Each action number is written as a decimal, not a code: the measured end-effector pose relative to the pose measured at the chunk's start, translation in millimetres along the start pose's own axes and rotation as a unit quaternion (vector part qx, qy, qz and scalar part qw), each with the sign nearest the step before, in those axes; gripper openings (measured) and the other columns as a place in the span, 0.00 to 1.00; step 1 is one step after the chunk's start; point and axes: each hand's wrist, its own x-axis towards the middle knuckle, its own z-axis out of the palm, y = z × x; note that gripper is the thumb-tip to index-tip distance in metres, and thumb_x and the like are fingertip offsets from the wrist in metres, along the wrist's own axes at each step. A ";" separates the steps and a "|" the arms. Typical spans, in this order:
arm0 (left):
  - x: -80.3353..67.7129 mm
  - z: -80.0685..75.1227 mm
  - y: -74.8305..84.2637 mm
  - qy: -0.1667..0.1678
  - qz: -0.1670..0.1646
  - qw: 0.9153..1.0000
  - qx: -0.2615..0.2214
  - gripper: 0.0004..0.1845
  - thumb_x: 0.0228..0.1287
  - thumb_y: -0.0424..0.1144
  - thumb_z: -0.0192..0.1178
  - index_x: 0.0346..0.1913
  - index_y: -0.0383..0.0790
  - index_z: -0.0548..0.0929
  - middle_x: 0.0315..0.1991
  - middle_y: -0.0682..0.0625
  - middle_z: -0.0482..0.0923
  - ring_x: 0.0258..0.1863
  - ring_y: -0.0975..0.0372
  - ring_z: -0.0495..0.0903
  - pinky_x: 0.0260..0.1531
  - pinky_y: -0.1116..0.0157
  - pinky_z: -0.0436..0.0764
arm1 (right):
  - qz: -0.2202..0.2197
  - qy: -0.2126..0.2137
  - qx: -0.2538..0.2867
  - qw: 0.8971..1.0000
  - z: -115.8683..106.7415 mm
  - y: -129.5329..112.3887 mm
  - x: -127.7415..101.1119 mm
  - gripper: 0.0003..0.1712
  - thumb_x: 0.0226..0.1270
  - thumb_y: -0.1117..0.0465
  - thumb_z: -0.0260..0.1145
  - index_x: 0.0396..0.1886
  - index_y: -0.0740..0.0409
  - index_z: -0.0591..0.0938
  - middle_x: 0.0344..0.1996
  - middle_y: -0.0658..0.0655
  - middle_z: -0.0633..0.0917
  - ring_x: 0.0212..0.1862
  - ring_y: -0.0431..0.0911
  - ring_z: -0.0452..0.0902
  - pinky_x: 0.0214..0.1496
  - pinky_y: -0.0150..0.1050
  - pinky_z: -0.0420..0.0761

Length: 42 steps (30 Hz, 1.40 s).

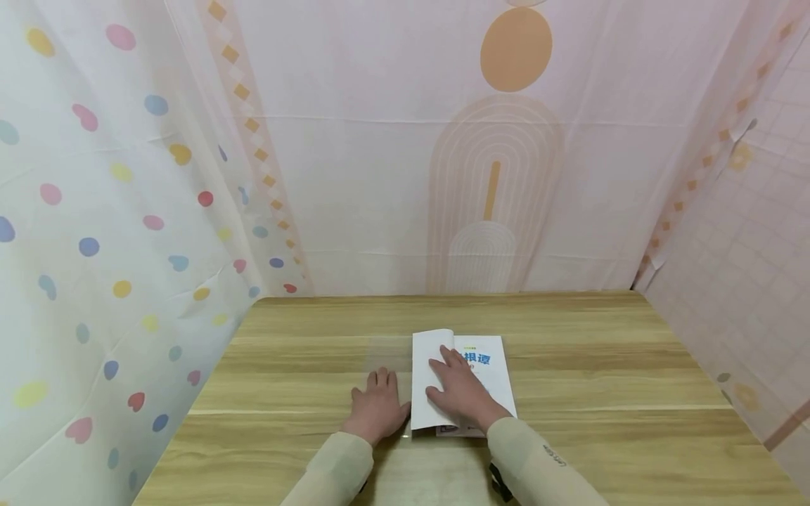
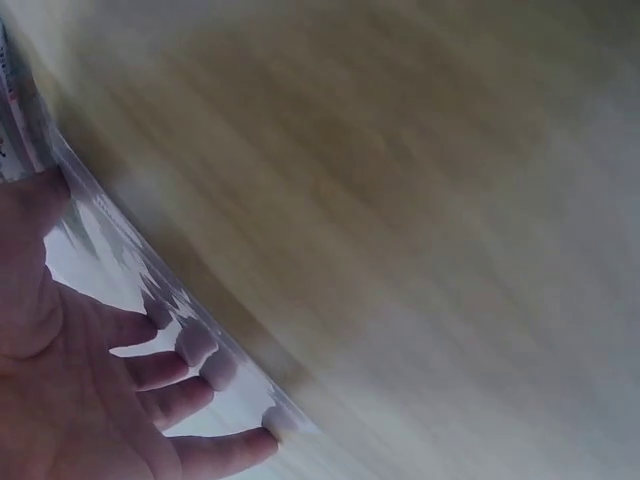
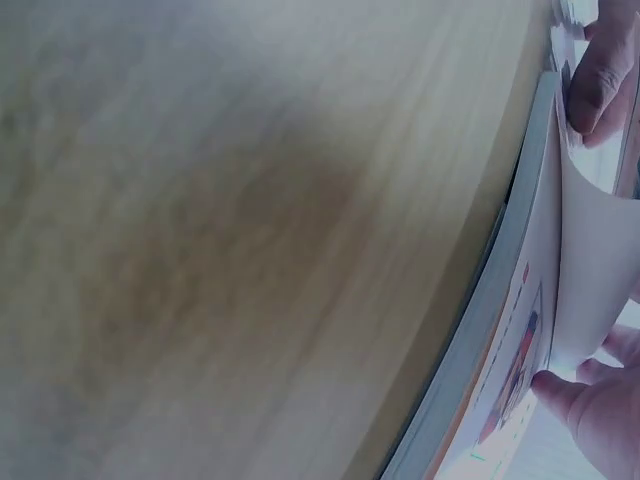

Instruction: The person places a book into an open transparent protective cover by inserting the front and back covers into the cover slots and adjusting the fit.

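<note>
A book with blue lettering on its white page lies on the table in the head view. A blank white leaf is turned over toward its left side and curves up from the page in the right wrist view. My right hand lies across this leaf with its fingers spread. Left of the book, my left hand rests flat on a clear plastic sheet, its thumb at the leaf's edge. In the left wrist view the fingertips touch the shiny clear sheet.
The wood-grain table extends around the book on all sides. Behind it hangs a pale curtain with arch patterns, and a dotted curtain borders the left side. Another curtain closes the right side.
</note>
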 end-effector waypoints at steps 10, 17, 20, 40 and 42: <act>-3.0 -2.3 4.3 -0.017 -0.004 1.000 0.000 0.30 0.75 0.44 0.52 0.69 0.25 0.66 0.69 0.31 0.61 0.70 0.40 0.60 0.56 0.31 0.66 | 0.002 -0.009 0.008 1.000 -0.1 2.5 -0.6 0.33 0.71 0.51 0.60 0.70 0.63 0.71 0.76 0.66 0.57 0.76 0.62 0.47 0.74 0.58 0.55; -2.7 -1.3 4.0 -0.010 -0.007 1.000 -0.007 0.33 0.74 0.50 0.52 0.69 0.25 0.66 0.68 0.32 0.62 0.69 0.40 0.60 0.56 0.31 0.65 | 0.004 -0.011 0.008 1.000 -0.2 3.4 -1.5 0.33 0.72 0.51 0.60 0.71 0.61 0.70 0.76 0.64 0.56 0.77 0.61 0.46 0.74 0.58 0.54; -3.4 -3.1 4.8 -0.012 -0.007 1.000 -0.006 0.33 0.74 0.49 0.54 0.68 0.25 0.67 0.68 0.32 0.62 0.69 0.40 0.60 0.56 0.31 0.65 | 0.002 -0.011 0.010 1.000 -0.8 2.7 -1.9 0.33 0.72 0.51 0.60 0.71 0.62 0.70 0.76 0.64 0.57 0.77 0.61 0.46 0.74 0.58 0.54; -1.3 -0.9 6.5 -0.023 -0.017 0.999 -0.020 0.29 0.75 0.43 0.51 0.69 0.25 0.67 0.70 0.31 0.61 0.70 0.39 0.58 0.55 0.28 0.63 | -0.002 -0.011 0.003 1.000 0.7 4.5 -1.2 0.33 0.71 0.50 0.59 0.71 0.61 0.71 0.76 0.64 0.57 0.77 0.61 0.47 0.74 0.57 0.55; 0.2 1.1 5.5 -0.016 -0.020 0.999 -0.028 0.28 0.74 0.40 0.49 0.69 0.25 0.65 0.69 0.32 0.61 0.70 0.39 0.59 0.55 0.28 0.63 | -0.001 -0.013 0.005 1.000 0.7 4.5 -1.7 0.33 0.71 0.49 0.59 0.71 0.61 0.71 0.76 0.64 0.57 0.77 0.61 0.47 0.74 0.57 0.54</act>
